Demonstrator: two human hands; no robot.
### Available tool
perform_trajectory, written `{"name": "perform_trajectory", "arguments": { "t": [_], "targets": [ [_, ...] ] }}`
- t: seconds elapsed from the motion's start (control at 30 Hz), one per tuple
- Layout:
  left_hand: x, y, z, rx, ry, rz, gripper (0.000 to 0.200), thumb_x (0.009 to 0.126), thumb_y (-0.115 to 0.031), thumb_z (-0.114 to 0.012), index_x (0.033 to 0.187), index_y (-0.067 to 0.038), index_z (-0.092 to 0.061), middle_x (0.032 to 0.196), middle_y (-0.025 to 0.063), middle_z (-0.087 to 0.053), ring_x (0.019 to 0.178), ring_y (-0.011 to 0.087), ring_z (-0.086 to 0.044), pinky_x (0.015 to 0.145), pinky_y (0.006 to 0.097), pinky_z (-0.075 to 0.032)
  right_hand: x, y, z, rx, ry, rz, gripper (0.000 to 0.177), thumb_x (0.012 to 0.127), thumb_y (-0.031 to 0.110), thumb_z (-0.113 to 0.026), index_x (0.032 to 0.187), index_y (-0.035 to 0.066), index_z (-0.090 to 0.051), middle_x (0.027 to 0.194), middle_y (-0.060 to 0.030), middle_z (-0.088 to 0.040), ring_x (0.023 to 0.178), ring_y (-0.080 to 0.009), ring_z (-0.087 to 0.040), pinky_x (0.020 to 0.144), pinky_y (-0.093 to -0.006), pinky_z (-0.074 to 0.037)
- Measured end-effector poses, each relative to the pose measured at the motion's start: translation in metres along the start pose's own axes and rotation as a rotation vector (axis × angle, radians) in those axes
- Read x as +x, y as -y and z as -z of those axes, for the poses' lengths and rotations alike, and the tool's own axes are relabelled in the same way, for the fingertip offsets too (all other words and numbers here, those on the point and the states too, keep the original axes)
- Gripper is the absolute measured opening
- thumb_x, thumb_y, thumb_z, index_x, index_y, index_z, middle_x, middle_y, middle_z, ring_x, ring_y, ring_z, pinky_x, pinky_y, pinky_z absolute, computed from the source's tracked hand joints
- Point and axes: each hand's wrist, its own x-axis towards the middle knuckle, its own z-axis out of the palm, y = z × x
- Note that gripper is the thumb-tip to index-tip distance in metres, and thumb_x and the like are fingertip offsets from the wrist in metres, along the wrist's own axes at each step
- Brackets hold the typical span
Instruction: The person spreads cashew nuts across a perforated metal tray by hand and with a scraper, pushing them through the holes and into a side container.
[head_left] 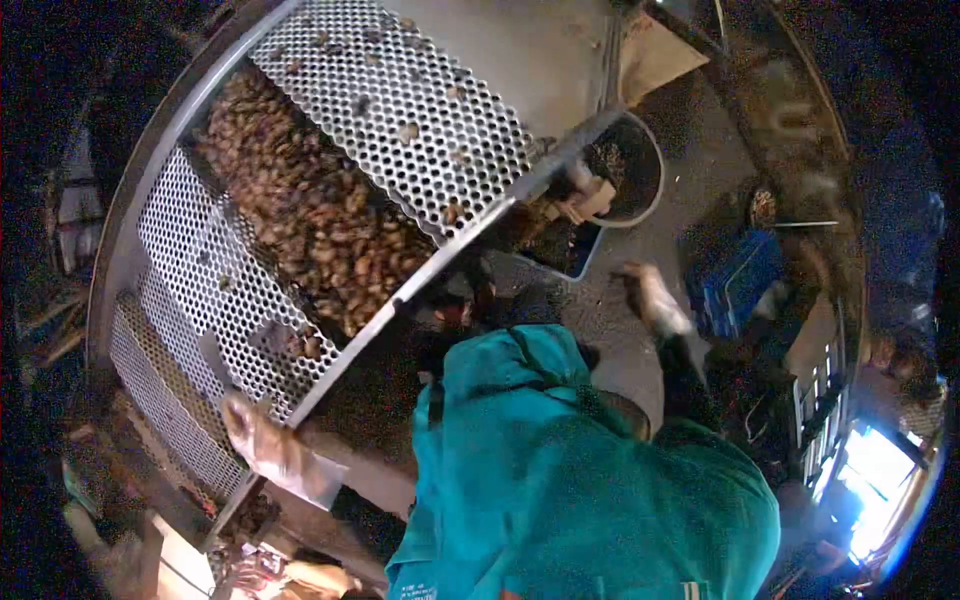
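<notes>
My left hand [265,440], in a pale glove, is at the lower edge of the perforated metal surface [400,120]. Its fingers are bent together beside a narrow grey piece; what they hold is unclear. Brown nut-like pieces [320,220] fill a long gap between the perforated panels, and a few lie loose on the metal. My right hand [650,295], also gloved and slightly blurred, hangs above the floor right of the metal rim. Its fingers look apart, with nothing visible in them.
A round bucket [657,185] and a blue-rimmed container [590,255] stand beyond the rim. Another person's hand [585,190] is over them. Blue material [740,280] lies at the right. A person's arm [320,575] shows at the lower left.
</notes>
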Motion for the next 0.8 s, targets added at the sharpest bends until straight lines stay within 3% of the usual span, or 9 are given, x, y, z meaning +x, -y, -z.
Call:
{"name": "perform_trajectory", "arguments": {
  "t": [0.03,0.1,0.17,0.27,0.47,0.6,0.67,0.73,0.8],
  "targets": [
    [-0.005,-0.020,-0.013,0.693,-0.326,-0.147,0.060,0.110,-0.045,-0.033,0.160,-0.012,-0.030,0.146,0.0288,-0.051,0.067,0.0139,-0.058,0.057,0.0345,-0.053,0.013,-0.027,-0.016,-0.198,0.080,0.063,0.031,0.100,0.024,-0.059,0.116,-0.002,-0.065,0.102,-0.0156,-0.070,0.095,-0.0292,-0.066,0.079,-0.0421,-0.056],
    [0.001,-0.023,0.013,1.074,-0.227,-0.361,0.059,0.109,-0.037,-0.044,0.160,-0.012,-0.029,0.147,0.0227,-0.053,0.085,0.0228,-0.066,0.076,0.0373,-0.056,0.042,-0.069,-0.057,-1.409,0.115,0.527,0.031,0.100,0.025,-0.056,0.114,-0.001,-0.067,0.100,-0.0177,-0.071,0.096,-0.0315,-0.067,0.080,-0.0448,-0.054],
    [0.025,-0.047,0.049,1.345,-0.272,-0.322,0.057,0.104,-0.030,-0.052,0.157,-0.014,-0.039,0.142,0.0211,-0.057,0.102,0.0290,-0.067,0.089,0.0364,-0.056,0.077,-0.102,-0.093,-2.326,-0.132,1.039,0.032,0.100,0.026,-0.054,0.111,0.000,-0.069,0.098,-0.0198,-0.071,0.096,-0.0339,-0.067,0.082,-0.0476,-0.053],
    [0.019,-0.070,0.038,1.144,-0.332,-0.238,0.058,0.103,-0.032,-0.057,0.156,-0.011,-0.042,0.148,0.0184,-0.053,0.118,0.0288,-0.064,0.101,0.0359,-0.052,0.097,-0.040,-0.143,-0.944,0.124,0.401,0.026,0.097,0.022,-0.055,0.098,0.003,-0.073,0.081,-0.0247,-0.069,0.080,-0.0422,-0.069,0.076,-0.0512,-0.053],
    [0.030,-0.084,0.055,0.763,-0.349,-0.243,0.063,0.107,-0.044,-0.053,0.155,-0.005,-0.042,0.144,0.0217,-0.057,0.118,0.0247,-0.065,0.090,0.0269,-0.056,0.093,-0.083,-0.166,-0.905,0.025,0.671,0.025,0.096,0.019,-0.056,0.104,0.003,-0.072,0.092,-0.0196,-0.072,0.090,-0.0380,-0.069,0.079,-0.0483,-0.054],
    [-0.021,-0.113,-0.026,0.700,-0.443,-0.195,0.061,0.108,-0.041,-0.052,0.156,-0.007,-0.039,0.151,0.0251,-0.050,0.129,0.0241,-0.061,0.095,0.0261,-0.054,0.106,-0.086,-0.182,-0.117,-0.256,0.229,0.019,0.094,0.020,-0.063,0.084,0.005,-0.070,0.080,-0.0142,-0.071,0.068,-0.0270,-0.070,0.067,-0.0394,-0.057],
    [-0.010,-0.101,-0.013,0.667,-0.484,-0.157,0.058,0.108,-0.039,-0.052,0.156,-0.008,-0.040,0.150,0.0246,-0.051,0.127,0.0241,-0.062,0.096,0.0258,-0.053,0.118,-0.086,-0.163,-0.416,-0.214,0.017,0.021,0.098,0.022,-0.060,0.093,0.005,-0.070,0.082,-0.0138,-0.071,0.073,-0.0282,-0.069,0.068,-0.0403,-0.056],
    [0.013,-0.084,0.018,0.634,-0.524,-0.120,0.056,0.108,-0.037,-0.052,0.156,-0.009,-0.041,0.150,0.0241,-0.052,0.126,0.0240,-0.062,0.096,0.0255,-0.052,0.097,-0.060,-0.138,-0.238,-0.253,-0.037,0.034,0.105,0.031,-0.056,0.097,0.002,-0.071,0.074,-0.0086,-0.069,0.069,-0.0258,-0.063,0.066,-0.0383,-0.051],
    [0.039,-0.051,0.079,0.937,-0.369,-0.402,0.053,0.106,-0.032,-0.057,0.153,-0.008,-0.046,0.132,0.0211,-0.063,0.110,0.0238,-0.065,0.092,0.0271,-0.052,0.084,-0.033,-0.125,-0.641,-0.249,0.051,0.036,0.102,0.035,-0.060,0.092,0.003,-0.073,0.083,-0.0163,-0.072,0.076,-0.0319,-0.068,0.068,-0.0410,-0.053]
  ]
}}
